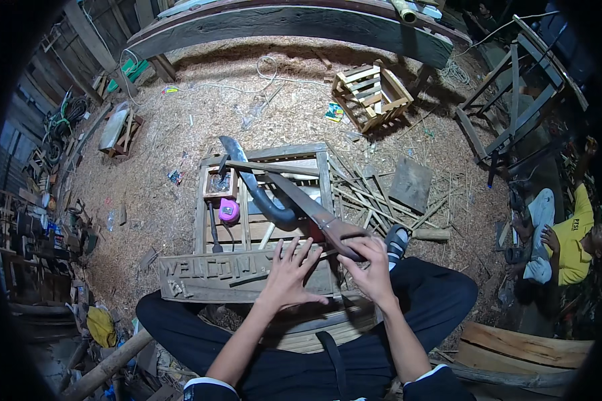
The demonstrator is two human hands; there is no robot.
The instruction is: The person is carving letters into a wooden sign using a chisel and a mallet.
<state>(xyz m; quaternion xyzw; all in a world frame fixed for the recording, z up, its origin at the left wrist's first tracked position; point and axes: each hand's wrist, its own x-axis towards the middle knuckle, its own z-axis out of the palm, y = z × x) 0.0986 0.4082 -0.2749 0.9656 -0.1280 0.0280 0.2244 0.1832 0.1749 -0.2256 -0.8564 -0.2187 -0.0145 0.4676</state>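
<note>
My left hand [291,277], fingers spread, rests over a wooden board [207,292] across my lap, which has raised letters made of small sticks. A thin dark strip [247,279] lies on the board beside it. My right hand [371,267] has its fingers closed round the brown handle of a hand saw [304,200], whose blade slants away to the far left. Under the blade is a curved knife [247,175] with a thick dark handle. A hammer [271,167] lies across the slatted wooden frame [322,177], near a pink tape measure [228,210] and a small wooden box [219,184].
Bamboo sticks [374,200] and a flat board [411,184] lie right of the frame. A slatted crate [371,97] stands farther off, below a long beam [281,28]. At right sits a person in a yellow shirt [574,234]. Wood shavings [154,134] cover the floor.
</note>
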